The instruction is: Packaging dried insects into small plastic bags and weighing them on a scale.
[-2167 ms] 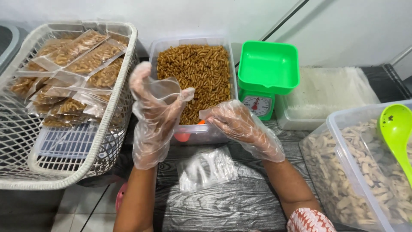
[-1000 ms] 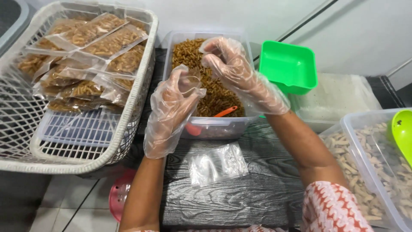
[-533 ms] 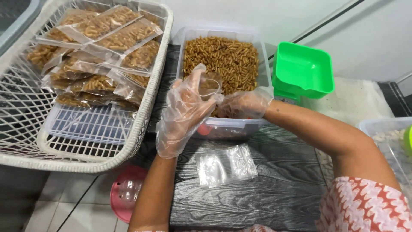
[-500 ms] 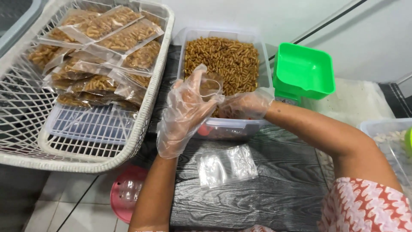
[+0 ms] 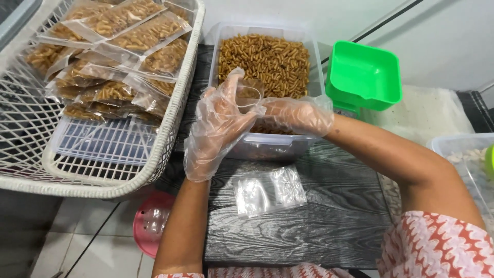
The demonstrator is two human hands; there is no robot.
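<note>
1. Much of my small clear bag is hard to make out: it is see-through, and I can pick out only its open top above my left palm. My right fingertips are hidden behind my left hand, so I cannot tell how firmly that grip closes.
2. The tub at the right edge is cut off by the frame, and so is the far side of the white basket.
3. My left hand, in a loose plastic glove, stands upright with fingers curled and the thumb pressed to the bag's mouth, pinching it.
4. My right hand, also gloved, lies flat across the near end of the clear tub, reaching to the bag; the fingers look drawn together at it.
5. The bag sits between both hands, just above the near rim of the clear tub.
6. The clear tub holds brown snack sticks, heaped nearly to the top.
7. The white basket to my left holds many sealed packets of the same brown sticks, stacked slantwise.
8. A green tray sits to the right of the clear tub, nothing showing inside.
9. A small pile of flat empty bags lies on the dark counter near my left forearm.
10. A pink lid lies on the floor below the counter's edge.
</note>
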